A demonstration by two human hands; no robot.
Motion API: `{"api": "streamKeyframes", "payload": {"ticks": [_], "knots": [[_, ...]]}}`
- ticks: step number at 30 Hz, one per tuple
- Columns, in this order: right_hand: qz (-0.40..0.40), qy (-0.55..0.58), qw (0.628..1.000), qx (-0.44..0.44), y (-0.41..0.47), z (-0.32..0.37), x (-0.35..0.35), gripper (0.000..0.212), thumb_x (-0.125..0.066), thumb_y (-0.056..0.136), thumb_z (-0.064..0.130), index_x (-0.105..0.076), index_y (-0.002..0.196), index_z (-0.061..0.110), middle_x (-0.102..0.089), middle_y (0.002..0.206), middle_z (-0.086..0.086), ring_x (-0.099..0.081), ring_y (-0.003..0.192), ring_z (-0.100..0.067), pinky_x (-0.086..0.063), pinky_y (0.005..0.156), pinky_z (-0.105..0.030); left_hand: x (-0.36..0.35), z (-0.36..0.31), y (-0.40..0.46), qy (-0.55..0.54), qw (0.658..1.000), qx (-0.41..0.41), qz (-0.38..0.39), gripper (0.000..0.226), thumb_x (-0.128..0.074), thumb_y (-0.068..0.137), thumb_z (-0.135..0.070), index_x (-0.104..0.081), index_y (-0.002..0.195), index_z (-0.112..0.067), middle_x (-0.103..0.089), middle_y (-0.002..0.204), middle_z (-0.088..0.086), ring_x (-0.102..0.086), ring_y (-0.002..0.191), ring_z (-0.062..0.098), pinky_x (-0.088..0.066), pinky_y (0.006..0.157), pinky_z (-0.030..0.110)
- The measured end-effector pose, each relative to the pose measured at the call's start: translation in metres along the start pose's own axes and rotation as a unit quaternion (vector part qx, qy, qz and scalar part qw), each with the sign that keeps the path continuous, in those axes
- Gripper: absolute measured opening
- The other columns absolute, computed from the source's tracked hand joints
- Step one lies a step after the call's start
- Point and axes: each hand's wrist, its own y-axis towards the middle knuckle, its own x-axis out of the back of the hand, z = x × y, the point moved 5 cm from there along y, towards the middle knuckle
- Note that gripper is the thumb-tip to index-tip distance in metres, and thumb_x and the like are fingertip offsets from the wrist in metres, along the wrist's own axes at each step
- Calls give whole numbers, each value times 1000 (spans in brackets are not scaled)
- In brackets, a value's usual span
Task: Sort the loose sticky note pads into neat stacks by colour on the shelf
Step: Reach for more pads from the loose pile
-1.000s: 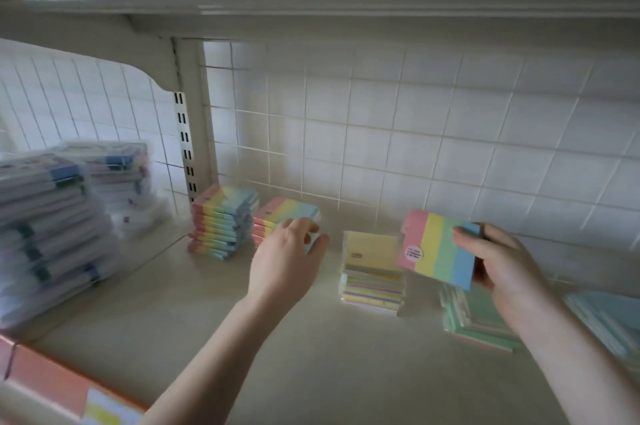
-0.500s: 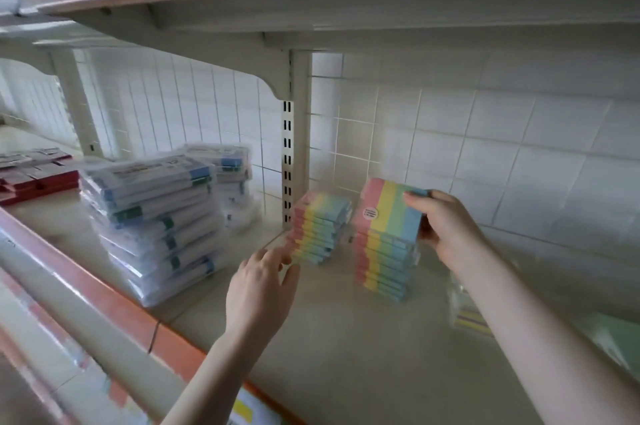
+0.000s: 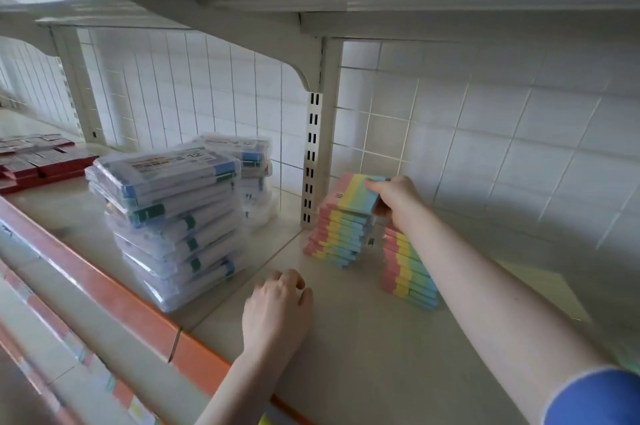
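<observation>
Since the earlier frames the right hand (image 3: 394,194) has carried the rainbow-striped sticky note pad (image 3: 356,192) leftward to the rear striped stack (image 3: 341,234) by the slotted upright (image 3: 313,161) at the back of the shelf (image 3: 363,355). It pinches the pad by its blue end, thumb under and fingers over, and the pad sits tilted on the top of that stack, not yet squared. A second striped stack (image 3: 408,272) stands just beside it, nearer the front edge, partly hidden by the forearm. The left hand (image 3: 277,310) rests on the shelf near the front edge, fingers loosely curled and holding nothing. Such a pad looks light and fairly stiff as a block, though its wrapper may be slick; gripping the short edges should let it slide flush. Wrapped packs (image 3: 166,217) are piled to the left
</observation>
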Motion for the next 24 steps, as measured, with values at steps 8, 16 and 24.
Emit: {"api": "streamKeyframes", "payload": {"ticks": [8,16,24], "knots": [[-67,-404,907,95,4,18,-3,32,-65,84,31,-47,68,8,-53,67,-4,-51,61,-21,-33,50,-26,-2,-1,1,-3,1000,-13,12,21,-42,95,-35,-57,107,-25,-55,107,-5,-50,99,15,-42,79,26],[-93,-506,842,163,6,11,-8,36,-53,90,45,-55,98,10,-61,97,-6,-58,92,-29,-44,70,-32,-4,-1,2,-3,1000,-25,16,21,-42,95,-33,-57,105,-23,-55,105,-5,-50,94,15,-44,77,26],[-180,-463,825,270,-66,17,64,24,-48,94,30,-62,100,11,-63,98,-7,-57,89,-28,-46,79,-37,-2,-3,0,-6,999,-44,19,23,-43,95,-33,-58,107,-21,-55,102,-3,-51,93,17,-46,78,29]]}}
